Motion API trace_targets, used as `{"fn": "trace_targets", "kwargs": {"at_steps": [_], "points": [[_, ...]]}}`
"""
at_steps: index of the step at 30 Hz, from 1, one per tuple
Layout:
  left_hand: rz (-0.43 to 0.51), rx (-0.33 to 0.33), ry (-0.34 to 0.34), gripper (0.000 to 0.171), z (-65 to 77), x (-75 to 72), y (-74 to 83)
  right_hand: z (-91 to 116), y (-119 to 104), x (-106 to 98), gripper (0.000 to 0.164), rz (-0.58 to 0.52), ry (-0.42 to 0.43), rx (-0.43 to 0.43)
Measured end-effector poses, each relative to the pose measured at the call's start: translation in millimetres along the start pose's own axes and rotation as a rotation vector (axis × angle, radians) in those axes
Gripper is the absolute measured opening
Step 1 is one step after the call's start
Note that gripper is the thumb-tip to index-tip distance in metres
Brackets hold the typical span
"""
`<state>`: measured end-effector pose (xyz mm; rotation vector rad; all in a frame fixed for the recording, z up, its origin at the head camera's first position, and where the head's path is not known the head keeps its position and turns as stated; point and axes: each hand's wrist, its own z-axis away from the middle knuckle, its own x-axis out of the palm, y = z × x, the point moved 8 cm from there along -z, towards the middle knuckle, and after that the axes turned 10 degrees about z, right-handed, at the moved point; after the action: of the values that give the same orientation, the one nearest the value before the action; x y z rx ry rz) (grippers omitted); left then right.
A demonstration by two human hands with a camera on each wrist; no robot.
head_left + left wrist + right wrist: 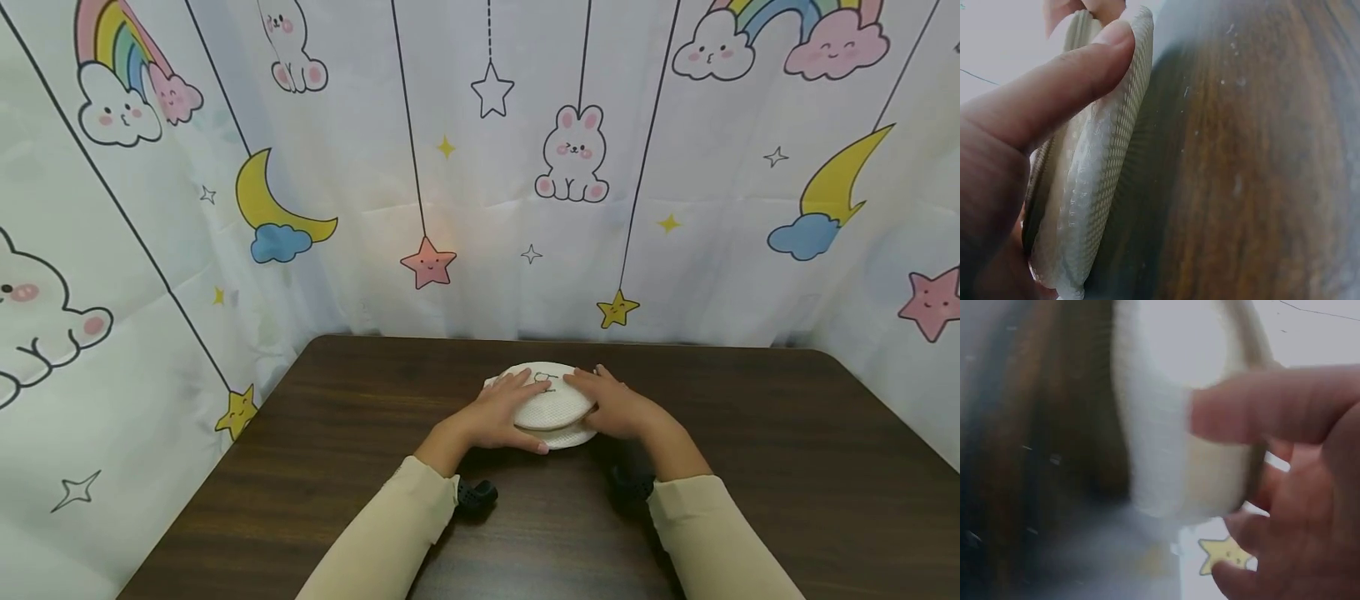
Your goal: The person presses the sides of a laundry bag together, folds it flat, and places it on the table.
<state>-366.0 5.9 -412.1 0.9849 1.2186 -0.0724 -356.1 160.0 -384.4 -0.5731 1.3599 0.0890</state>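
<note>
A white, rounded, flattish thing (555, 408) with a textured surface and a dark line drawing on top is between my hands over the table. It has two layers, the upper one resting over a lower one at the near side. My left hand (495, 417) grips its left side, fingers over the top and thumb at the near lower edge. Opposite, my right hand (621, 410) holds the right side. In the left wrist view the thumb (1079, 78) presses on the bumpy lower layer (1104, 156). The right wrist view is blurred, with the thumb (1254, 406) against the pale side.
The dark brown wooden table (360, 400) extends around the hands. Behind and beside it hangs a white curtain (480, 192) printed with stars, moons, rabbits and clouds. Black bands with dark devices (477, 497) sit at both wrists, below the cream sleeves (382, 533).
</note>
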Motion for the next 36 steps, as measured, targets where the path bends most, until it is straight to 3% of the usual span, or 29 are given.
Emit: {"fn": "trace_targets", "kwargs": {"at_steps": [6,11,14,20,28,36], "points": [[0.037,-0.008,0.001,0.084,-0.2,-1.4,1.4,4.5,-3.0,-8.3,0.062,-0.075,-0.018,-0.004],[0.112,0.012,0.013,0.051,0.2,-3.8,3.0,2.1,-3.9,-8.5,0.056,-0.093,0.016,-0.005],[0.167,0.030,0.025,0.041,0.0,-5.6,2.5,0.3,-4.2,-7.2,0.059,-0.104,0.014,0.010],[0.153,0.040,0.034,0.045,-1.3,-6.7,3.1,-4.0,-4.9,-0.9,0.066,-0.075,0.021,0.056],[0.021,0.028,0.047,0.051,-0.8,-5.3,8.1,-6.8,-10.8,6.7,0.075,-0.007,0.034,0.062],[-0.042,0.015,0.083,0.051,-1.3,-5.0,10.1,-8.4,-8.7,11.1,0.078,0.047,0.047,0.081]]}}
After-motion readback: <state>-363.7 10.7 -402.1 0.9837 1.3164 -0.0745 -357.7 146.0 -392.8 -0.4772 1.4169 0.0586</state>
